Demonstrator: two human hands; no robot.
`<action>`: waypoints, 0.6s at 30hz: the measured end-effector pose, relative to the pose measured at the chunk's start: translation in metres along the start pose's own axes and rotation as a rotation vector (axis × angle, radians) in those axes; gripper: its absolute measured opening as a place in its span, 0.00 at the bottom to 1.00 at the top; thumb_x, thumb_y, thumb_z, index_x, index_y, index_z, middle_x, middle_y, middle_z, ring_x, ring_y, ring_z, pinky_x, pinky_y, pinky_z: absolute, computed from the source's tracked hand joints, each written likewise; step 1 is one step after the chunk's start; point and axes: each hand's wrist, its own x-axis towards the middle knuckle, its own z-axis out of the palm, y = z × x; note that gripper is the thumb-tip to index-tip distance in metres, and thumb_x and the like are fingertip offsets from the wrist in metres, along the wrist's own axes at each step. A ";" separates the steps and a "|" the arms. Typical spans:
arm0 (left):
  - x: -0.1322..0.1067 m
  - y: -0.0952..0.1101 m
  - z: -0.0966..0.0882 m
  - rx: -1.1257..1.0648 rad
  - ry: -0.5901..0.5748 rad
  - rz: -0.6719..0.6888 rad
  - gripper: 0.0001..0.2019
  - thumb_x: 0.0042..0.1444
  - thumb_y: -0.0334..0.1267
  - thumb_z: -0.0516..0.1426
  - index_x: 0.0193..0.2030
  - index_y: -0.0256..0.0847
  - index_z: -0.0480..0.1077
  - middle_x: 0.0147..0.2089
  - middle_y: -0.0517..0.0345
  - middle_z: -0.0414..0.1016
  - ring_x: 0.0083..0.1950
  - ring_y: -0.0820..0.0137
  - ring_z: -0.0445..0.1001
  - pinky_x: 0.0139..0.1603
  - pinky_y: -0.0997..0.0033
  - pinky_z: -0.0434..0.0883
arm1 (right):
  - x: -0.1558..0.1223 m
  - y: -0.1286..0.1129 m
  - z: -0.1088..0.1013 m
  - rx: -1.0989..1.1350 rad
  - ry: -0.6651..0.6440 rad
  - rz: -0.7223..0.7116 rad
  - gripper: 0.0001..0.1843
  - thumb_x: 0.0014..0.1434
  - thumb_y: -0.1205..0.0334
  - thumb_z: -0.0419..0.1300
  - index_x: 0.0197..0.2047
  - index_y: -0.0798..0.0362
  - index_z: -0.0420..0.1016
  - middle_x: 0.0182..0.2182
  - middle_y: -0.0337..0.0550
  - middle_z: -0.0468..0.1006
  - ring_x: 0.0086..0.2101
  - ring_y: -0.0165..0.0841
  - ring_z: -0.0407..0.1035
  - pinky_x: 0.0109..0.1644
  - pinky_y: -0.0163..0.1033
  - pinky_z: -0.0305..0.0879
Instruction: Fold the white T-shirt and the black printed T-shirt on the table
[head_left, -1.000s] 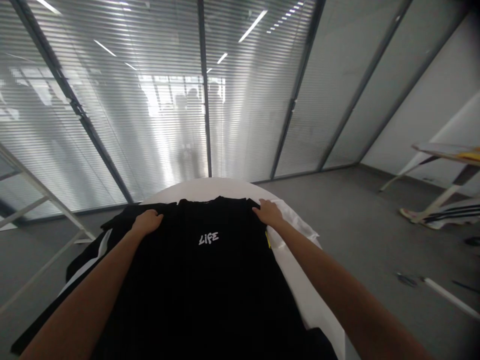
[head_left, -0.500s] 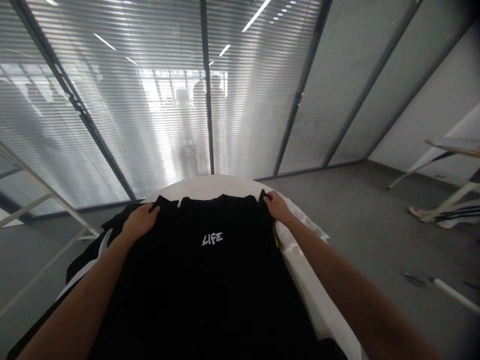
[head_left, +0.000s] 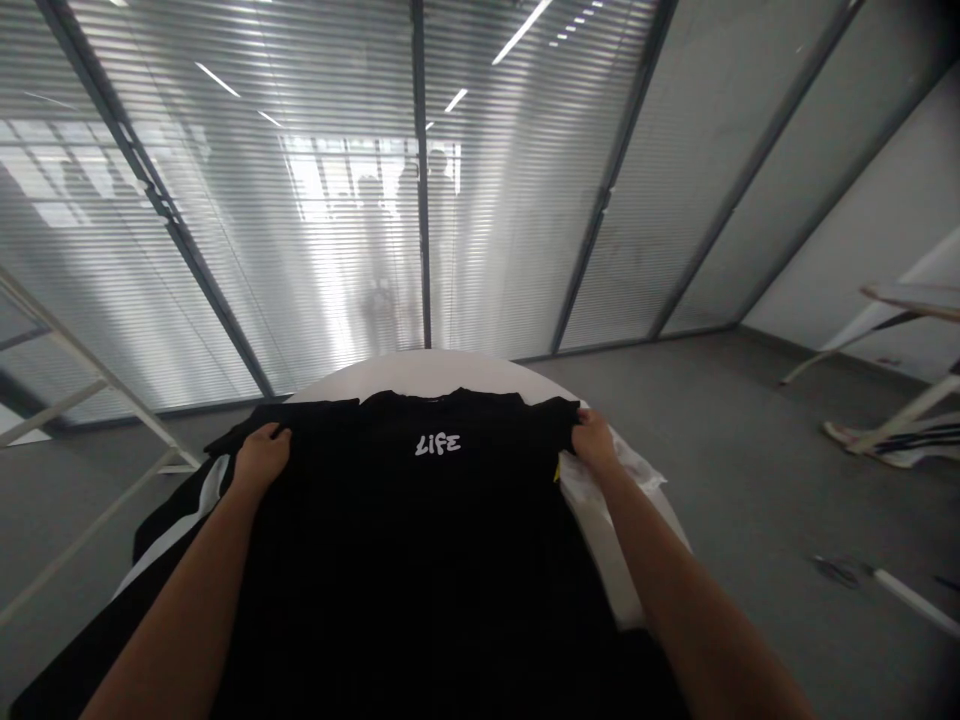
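Seen from above and behind two bare forearms: a black cotton T-shirt [head_left: 420, 560] with the white word "LIFE" printed near its collar, spread flat over a round white tabletop [head_left: 420, 372] and covering most of it. At the shirt's far-left shoulder, the left hand [head_left: 260, 455], curled closed over the sleeve edge, apparently pinching the fabric, though fingertips mostly hidden beneath the cloth. At the shirt's far-right shoulder, the right hand [head_left: 595, 440], likewise closed on the sleeve edge, thumb on top. Stretched taut between the two hands, the shoulder line, straight and level just short of the tabletop's far rim. Under the shirt's right side, a crumpled white garment [head_left: 622, 470] with a small yellow tag [head_left: 557, 472] peeking out; under the shirt's left side, another black garment with a white stripe [head_left: 191, 505], draped off the tabletop edge. Beyond the shirt, a wall of glass panels with closed slatted blinds [head_left: 337, 200] and grey carpeted floor [head_left: 750, 450]. Judged step: spreading and squaring the shirt flat by its shoulders. Next move likely calling for an even grip on both sleeves and a smooth, symmetrical motion, to avoid wrinkling or dragging the garments beneath.
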 end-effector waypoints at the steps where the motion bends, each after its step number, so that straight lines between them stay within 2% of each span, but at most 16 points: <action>1: 0.002 -0.002 -0.001 -0.002 -0.022 0.001 0.24 0.60 0.43 0.46 0.56 0.31 0.70 0.57 0.37 0.74 0.59 0.52 0.72 0.55 0.60 0.70 | -0.002 0.001 0.000 -0.007 -0.019 0.010 0.23 0.53 0.66 0.51 0.53 0.53 0.72 0.45 0.53 0.79 0.48 0.46 0.72 0.52 0.47 0.66; 3: 0.009 -0.005 -0.009 -0.009 -0.059 -0.013 0.21 0.57 0.41 0.48 0.50 0.34 0.74 0.53 0.41 0.77 0.55 0.53 0.75 0.53 0.61 0.71 | -0.001 -0.005 -0.004 -0.069 -0.041 0.052 0.23 0.52 0.65 0.52 0.52 0.55 0.72 0.43 0.56 0.79 0.46 0.48 0.73 0.50 0.48 0.66; 5: 0.016 -0.002 -0.020 0.010 -0.082 -0.038 0.20 0.58 0.43 0.48 0.47 0.35 0.76 0.47 0.39 0.79 0.50 0.50 0.77 0.49 0.57 0.72 | 0.003 -0.017 -0.009 -0.192 -0.026 0.074 0.24 0.54 0.62 0.52 0.54 0.58 0.70 0.45 0.61 0.78 0.46 0.50 0.73 0.50 0.50 0.65; 7: 0.021 0.008 -0.027 0.046 -0.056 -0.045 0.23 0.59 0.47 0.47 0.49 0.34 0.75 0.47 0.36 0.78 0.50 0.46 0.76 0.49 0.53 0.71 | 0.008 -0.032 -0.012 -0.327 0.025 0.011 0.24 0.57 0.60 0.52 0.55 0.60 0.68 0.47 0.63 0.76 0.48 0.51 0.71 0.53 0.51 0.63; 9: 0.025 0.026 -0.029 0.096 0.002 0.033 0.26 0.60 0.49 0.46 0.54 0.35 0.73 0.51 0.35 0.75 0.55 0.46 0.73 0.53 0.51 0.68 | 0.010 -0.048 -0.009 -0.412 0.049 -0.119 0.23 0.58 0.61 0.51 0.56 0.60 0.67 0.48 0.61 0.76 0.50 0.49 0.69 0.55 0.50 0.61; 11: 0.028 0.048 -0.026 0.140 0.024 0.161 0.27 0.61 0.51 0.45 0.58 0.39 0.71 0.56 0.37 0.72 0.59 0.46 0.69 0.57 0.49 0.65 | 0.010 -0.062 0.001 -0.461 0.000 -0.224 0.22 0.59 0.63 0.51 0.56 0.58 0.67 0.48 0.58 0.76 0.50 0.47 0.69 0.55 0.48 0.60; 14: 0.032 0.080 -0.016 0.198 -0.046 0.299 0.28 0.62 0.55 0.43 0.58 0.45 0.72 0.60 0.40 0.70 0.61 0.44 0.66 0.58 0.44 0.63 | 0.005 -0.078 0.025 -0.545 -0.101 -0.334 0.22 0.60 0.63 0.51 0.57 0.55 0.67 0.49 0.56 0.76 0.50 0.47 0.68 0.55 0.50 0.60; 16: 0.036 0.094 -0.008 0.248 -0.105 0.356 0.30 0.62 0.59 0.42 0.55 0.46 0.75 0.58 0.40 0.71 0.61 0.42 0.65 0.57 0.41 0.63 | 0.002 -0.087 0.042 -0.608 -0.112 -0.428 0.20 0.62 0.63 0.50 0.57 0.55 0.68 0.50 0.57 0.75 0.52 0.48 0.67 0.58 0.53 0.56; 18: 0.042 0.101 0.000 0.300 -0.140 0.399 0.29 0.60 0.59 0.44 0.51 0.44 0.77 0.56 0.39 0.73 0.60 0.42 0.66 0.56 0.42 0.64 | 0.003 -0.093 0.059 -0.637 -0.135 -0.502 0.20 0.65 0.62 0.48 0.57 0.54 0.68 0.51 0.56 0.74 0.54 0.48 0.65 0.60 0.54 0.53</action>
